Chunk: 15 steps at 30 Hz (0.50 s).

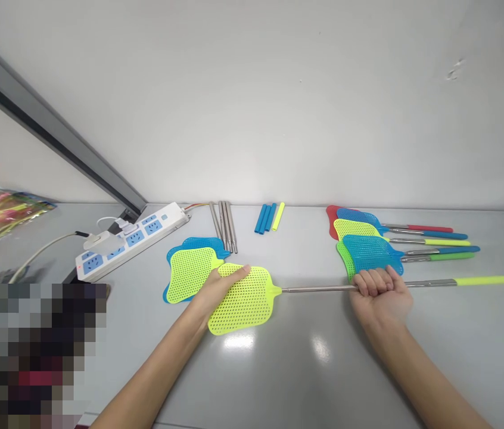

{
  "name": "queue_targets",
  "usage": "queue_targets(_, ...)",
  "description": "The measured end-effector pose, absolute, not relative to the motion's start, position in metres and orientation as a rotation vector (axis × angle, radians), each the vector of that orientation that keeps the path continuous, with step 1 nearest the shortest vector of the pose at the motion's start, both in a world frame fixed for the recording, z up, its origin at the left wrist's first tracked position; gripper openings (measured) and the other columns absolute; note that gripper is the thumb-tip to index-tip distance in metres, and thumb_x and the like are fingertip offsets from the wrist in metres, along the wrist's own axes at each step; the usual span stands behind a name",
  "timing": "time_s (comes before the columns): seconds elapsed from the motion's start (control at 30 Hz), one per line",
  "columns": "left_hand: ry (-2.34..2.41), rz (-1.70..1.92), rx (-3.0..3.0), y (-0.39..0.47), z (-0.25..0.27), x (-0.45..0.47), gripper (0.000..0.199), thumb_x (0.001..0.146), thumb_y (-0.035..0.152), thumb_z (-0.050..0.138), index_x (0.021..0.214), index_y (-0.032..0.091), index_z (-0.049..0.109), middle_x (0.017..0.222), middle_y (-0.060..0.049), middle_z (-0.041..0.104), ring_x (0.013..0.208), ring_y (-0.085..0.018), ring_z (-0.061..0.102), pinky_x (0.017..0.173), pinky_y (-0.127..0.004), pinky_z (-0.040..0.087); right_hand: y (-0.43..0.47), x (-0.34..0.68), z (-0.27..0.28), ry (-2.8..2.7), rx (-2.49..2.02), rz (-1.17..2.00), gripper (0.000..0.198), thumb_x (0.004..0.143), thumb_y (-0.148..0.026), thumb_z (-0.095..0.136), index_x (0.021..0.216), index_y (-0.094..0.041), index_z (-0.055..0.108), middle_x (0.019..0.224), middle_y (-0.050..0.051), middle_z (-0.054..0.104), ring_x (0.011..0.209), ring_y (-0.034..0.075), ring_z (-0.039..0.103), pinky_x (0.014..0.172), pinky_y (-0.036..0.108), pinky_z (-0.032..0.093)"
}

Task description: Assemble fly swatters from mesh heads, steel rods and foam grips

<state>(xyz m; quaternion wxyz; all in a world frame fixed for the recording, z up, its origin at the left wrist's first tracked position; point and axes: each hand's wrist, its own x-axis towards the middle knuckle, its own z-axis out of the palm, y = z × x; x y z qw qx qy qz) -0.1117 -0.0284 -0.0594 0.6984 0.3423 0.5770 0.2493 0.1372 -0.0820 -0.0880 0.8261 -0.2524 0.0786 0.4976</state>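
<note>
A yellow fly swatter lies across my two hands, its telescopic metal rod drawn out long and its yellow grip pointing right. My left hand pinches the perforated head near its left edge, thumb on top. Around the rod, right of its middle, my right hand is closed in a fist. Just behind my left hand lie loose swatter heads, a yellow one on top of blue ones. Past my right fist rest several swatters with handles, among them a blue one and a red one.
Several metal rods lie at the back beside blue grip sleeves and a yellow sleeve. A white power strip with plugs stands at the left. Bagged colourful items lie far left. A wall bounds the grey table.
</note>
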Motion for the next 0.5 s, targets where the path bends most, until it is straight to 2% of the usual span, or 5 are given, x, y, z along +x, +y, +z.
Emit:
queue_targets(0.13, 1.29, 0.573, 0.78, -0.032, -0.059, -0.108, 0.031, 0.059, 0.042, 0.064, 0.072, 0.015, 0.059, 0.072, -0.008, 0.066, 0.067, -0.021, 0.062, 0.059, -0.028, 0.049, -0.084, 0.13, -0.086, 0.163, -0.556, 1.072, 0.036, 0.073, -0.015, 0.041, 0.056, -0.019, 0.01, 0.046, -0.007, 0.007, 0.036, 0.008, 0.01, 0.031, 0.022, 0.018)
queue_targets(0.5, 1.289, 0.558, 0.825, -0.041, -0.057, -0.098, 0.031, 0.062, 0.044, 0.062, 0.072, 0.014, 0.059, 0.075, -0.008, 0.066, 0.065, -0.019, 0.062, 0.06, -0.028, 0.048, -0.086, 0.116, -0.089, 0.198, -0.555, 1.092, 0.035, 0.072, -0.014, 0.042, 0.056, -0.019, 0.01, 0.047, -0.007, 0.005, 0.036, 0.007, 0.009, 0.031, 0.021, 0.017)
